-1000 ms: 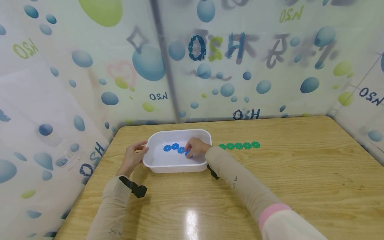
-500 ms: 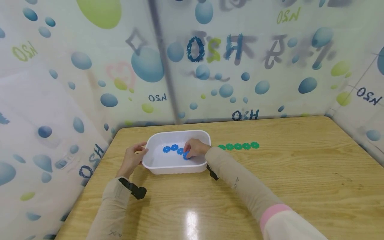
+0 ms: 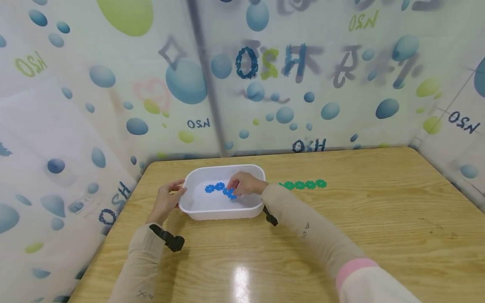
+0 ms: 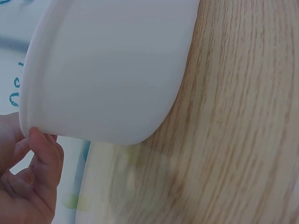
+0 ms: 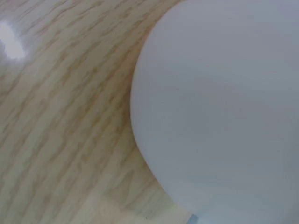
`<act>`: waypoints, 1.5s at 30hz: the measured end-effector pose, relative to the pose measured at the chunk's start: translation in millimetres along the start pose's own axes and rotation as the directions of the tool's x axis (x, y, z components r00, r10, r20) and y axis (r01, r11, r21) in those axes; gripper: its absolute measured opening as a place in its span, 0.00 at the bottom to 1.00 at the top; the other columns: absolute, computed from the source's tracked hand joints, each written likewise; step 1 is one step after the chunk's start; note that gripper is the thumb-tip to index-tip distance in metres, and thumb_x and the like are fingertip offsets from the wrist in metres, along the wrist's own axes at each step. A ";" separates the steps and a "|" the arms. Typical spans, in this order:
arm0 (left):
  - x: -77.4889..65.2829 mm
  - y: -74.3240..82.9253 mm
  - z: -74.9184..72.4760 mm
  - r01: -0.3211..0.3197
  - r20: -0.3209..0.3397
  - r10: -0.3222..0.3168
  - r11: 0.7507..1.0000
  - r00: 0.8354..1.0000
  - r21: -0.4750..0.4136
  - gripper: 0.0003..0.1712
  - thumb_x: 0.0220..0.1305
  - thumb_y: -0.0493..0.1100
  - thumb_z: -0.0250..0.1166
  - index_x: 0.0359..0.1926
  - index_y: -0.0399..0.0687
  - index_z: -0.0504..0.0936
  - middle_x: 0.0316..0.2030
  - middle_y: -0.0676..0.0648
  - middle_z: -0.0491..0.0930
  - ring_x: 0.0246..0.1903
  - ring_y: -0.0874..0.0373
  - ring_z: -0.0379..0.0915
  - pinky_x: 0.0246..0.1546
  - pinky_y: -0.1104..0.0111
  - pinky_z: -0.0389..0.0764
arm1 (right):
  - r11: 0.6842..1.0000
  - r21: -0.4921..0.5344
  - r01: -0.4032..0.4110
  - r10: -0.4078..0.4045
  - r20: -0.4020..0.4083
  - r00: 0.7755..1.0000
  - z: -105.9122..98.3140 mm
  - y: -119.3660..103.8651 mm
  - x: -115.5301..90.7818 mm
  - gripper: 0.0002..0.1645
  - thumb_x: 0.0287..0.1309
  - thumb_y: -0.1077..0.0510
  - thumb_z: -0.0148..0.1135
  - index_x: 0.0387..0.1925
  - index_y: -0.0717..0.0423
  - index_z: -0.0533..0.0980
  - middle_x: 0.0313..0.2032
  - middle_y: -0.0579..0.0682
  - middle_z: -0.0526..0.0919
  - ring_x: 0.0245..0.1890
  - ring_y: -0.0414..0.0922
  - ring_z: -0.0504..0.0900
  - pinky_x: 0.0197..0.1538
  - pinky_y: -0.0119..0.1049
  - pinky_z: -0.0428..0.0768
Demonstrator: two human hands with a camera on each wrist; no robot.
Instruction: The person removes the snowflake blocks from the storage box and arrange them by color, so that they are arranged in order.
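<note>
In the head view a white plastic basin (image 3: pixel 222 214) stands on the table. My left hand (image 3: pixel 166 200) holds its left end, thumb and fingers pinching the rim, as the left wrist view also shows at the basin's wall (image 4: pixel 117 84). Several blue flower-shaped pieces (image 3: pixel 210 188) lie in a bent row on the basin's floor. My right hand (image 3: pixel 247 184) reaches in over the right side, its bent fingers at the right end of that row. Whether they grip a piece is too small to tell. Only the basin's outer wall (image 5: pixel 210 107) shows in the right wrist view, without the hand.
Several green flower-shaped pieces (image 3: pixel 300 185) lie in a straight row on the table right of the basin, partly behind my right sleeve (image 3: pixel 307 219). The wooden table (image 3: pixel 379 235) extends to the right and front. A patterned curtain (image 3: pixel 242 105) hangs behind its back edge.
My right hand has shifted slightly left and up from the rightmost blue piece, which now sits a little further left, close against its neighbour. The left hand keeps its hold.
</note>
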State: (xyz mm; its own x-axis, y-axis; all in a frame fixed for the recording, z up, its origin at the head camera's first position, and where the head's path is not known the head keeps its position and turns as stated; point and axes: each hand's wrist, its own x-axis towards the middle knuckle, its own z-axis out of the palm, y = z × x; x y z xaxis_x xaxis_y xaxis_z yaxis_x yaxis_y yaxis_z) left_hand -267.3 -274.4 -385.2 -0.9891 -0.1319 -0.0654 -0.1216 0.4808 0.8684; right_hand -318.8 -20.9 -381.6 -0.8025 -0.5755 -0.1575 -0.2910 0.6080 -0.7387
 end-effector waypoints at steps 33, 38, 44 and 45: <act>-1.1 -0.9 -1.0 -0.018 0.007 0.018 1.000 1.000 -0.010 0.24 0.62 0.37 0.54 0.59 0.37 0.65 0.43 0.38 0.67 0.25 0.61 0.69 0.18 0.71 0.75 | 0.964 0.206 0.171 -0.142 -0.146 0.979 -57.6 10.8 -61.9 0.12 0.56 0.66 0.54 0.43 0.63 0.74 0.38 0.53 0.78 0.35 0.44 0.77 0.40 0.38 0.77; -0.2 -2.4 -1.5 -0.018 0.004 0.018 1.000 1.000 -0.006 0.23 0.62 0.37 0.54 0.59 0.37 0.65 0.43 0.38 0.66 0.24 0.62 0.69 0.18 0.72 0.75 | 0.964 0.220 0.151 -0.113 -0.174 0.978 -64.8 17.6 -79.4 0.12 0.56 0.66 0.55 0.43 0.63 0.74 0.38 0.53 0.77 0.35 0.45 0.76 0.39 0.35 0.78; -0.5 -2.6 -0.8 -0.020 0.002 0.020 1.000 1.000 -0.008 0.23 0.62 0.37 0.54 0.58 0.38 0.66 0.42 0.39 0.67 0.24 0.63 0.69 0.18 0.72 0.74 | 0.954 0.222 0.203 -0.159 -0.202 0.966 -70.3 33.3 -101.7 0.12 0.56 0.66 0.54 0.43 0.66 0.73 0.35 0.55 0.76 0.33 0.45 0.76 0.37 0.35 0.78; -0.5 -2.6 -0.8 -0.026 0.003 0.026 1.000 1.000 -0.008 0.23 0.62 0.37 0.54 0.58 0.37 0.66 0.42 0.38 0.67 0.24 0.63 0.69 0.17 0.72 0.74 | 0.952 0.219 0.213 -0.168 -0.206 0.964 -71.2 36.4 -105.3 0.12 0.56 0.66 0.54 0.43 0.66 0.73 0.35 0.56 0.76 0.33 0.45 0.76 0.36 0.35 0.78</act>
State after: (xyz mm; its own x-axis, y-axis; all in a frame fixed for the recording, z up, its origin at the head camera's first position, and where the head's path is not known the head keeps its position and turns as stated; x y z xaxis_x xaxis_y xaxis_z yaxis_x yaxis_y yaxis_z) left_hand -266.4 -276.2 -387.0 -0.9921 -0.1170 -0.0444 -0.0954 0.4773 0.8736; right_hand -281.9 100.7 -345.3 -0.8320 -0.5444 0.1072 -0.3335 0.3364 -0.8807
